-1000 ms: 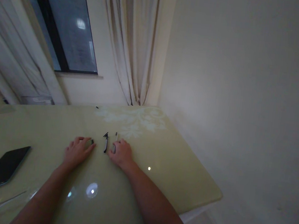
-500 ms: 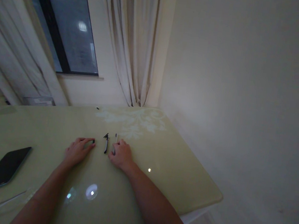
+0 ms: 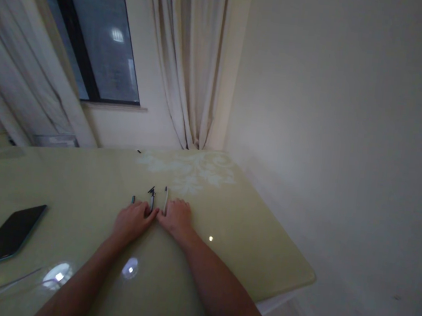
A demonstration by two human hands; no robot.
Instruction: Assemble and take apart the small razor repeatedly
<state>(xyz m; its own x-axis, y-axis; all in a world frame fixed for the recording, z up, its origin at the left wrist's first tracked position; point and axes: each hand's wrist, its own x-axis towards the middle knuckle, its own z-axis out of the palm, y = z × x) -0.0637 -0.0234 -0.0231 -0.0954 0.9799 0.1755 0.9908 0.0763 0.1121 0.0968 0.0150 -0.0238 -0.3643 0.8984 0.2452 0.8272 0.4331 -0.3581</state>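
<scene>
On the glossy table, my left hand (image 3: 134, 220) lies by the lower end of a razor (image 3: 152, 199). Its fingers are bent, with the thumb stretched out to the right and the razor handle in the gap. Just beyond its knuckles stands or lies a small dark cylinder (image 3: 133, 199). My right hand (image 3: 178, 219) rests beside a slim white toothbrush (image 3: 166, 198) with a dark head. The right thumb is apart from the fingers, at the toothbrush's lower end. Both thumb tips almost meet. Whether either hand presses on these things is hard to see.
A dark tablet (image 3: 6, 237) lies on the left of the table (image 3: 246, 252). White cables (image 3: 5, 284) run at the lower left. A tiny dark piece (image 3: 139, 151) sits near the back edge. A wall (image 3: 329, 140) borders the right side; curtains (image 3: 189, 75) hang behind.
My left hand has let go of the small dark cylinder and moved right to the razor. My right hand has loosened from the toothbrush and shifted slightly right.
</scene>
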